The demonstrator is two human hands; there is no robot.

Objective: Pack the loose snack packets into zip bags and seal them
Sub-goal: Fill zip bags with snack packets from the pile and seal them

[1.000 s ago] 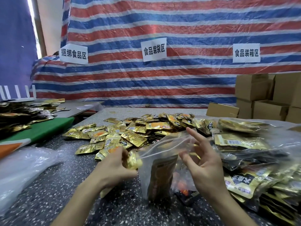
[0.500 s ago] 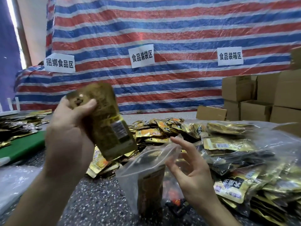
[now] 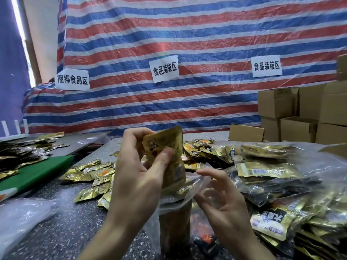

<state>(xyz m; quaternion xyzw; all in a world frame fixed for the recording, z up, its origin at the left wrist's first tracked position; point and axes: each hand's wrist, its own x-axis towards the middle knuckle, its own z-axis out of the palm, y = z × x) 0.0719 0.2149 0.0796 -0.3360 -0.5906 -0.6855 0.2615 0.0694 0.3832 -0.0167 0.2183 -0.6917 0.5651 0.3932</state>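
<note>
Head view | loose snack packets (image 3: 90,173) strewn on table (image 3: 65,231) | left hand (image 3: 135,182) curled round gold snack packet (image 3: 167,147), thumb on its face, lower end at the bag mouth | clear zip bag (image 3: 174,218) upright, dark packet inside | right hand (image 3: 221,209) part-curled, apparently pinching the rim open | handling: probably light, slick foil, so grip mid-body; limp film, so hold by the rim

Three white signs in black Chinese characters on the striped tarp (image 3: 206,34).
The left sign (image 3: 72,79), at middle left of the frame, reads 捆绑食品区. The middle sign (image 3: 164,69), near the centre, reads 食品装袋区. The right sign (image 3: 266,66), toward the upper right, reads 食品装箱区. Print and labels on the gold packets (image 3: 102,173) across the lower half are too blurred to read.
</note>
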